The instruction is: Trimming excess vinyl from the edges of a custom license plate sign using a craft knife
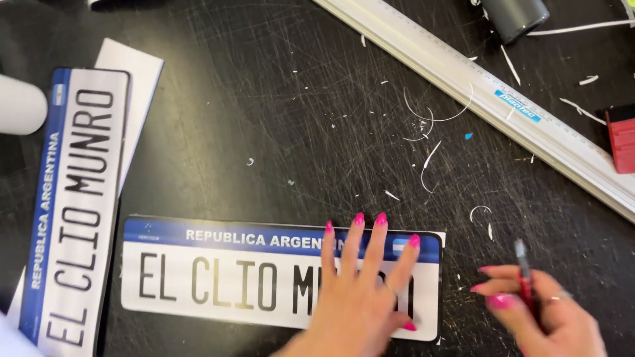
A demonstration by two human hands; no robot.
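Fingers point(370, 241) of your left hand point(360, 291) lie spread and flat on the right part of the near plate point(218, 274), a white sign with a blue top band and black letters, pressing it to the dark mat point(278, 119). Your right hand point(539, 311), near right and clear of the plate, is closed around a knife point(522, 264) with a red grip, its grey tip pointing far; thumb and forefinger pinch the shaft. A second plate point(76, 205) of the same kind lies on end at the left, resting on white paper point(135, 76). A long metal ruler point(489, 99) runs slantwise across the far right, with a red block point(622, 139) just beyond it. Thin white offcuts point(426, 125) are scattered between ruler and near plate.
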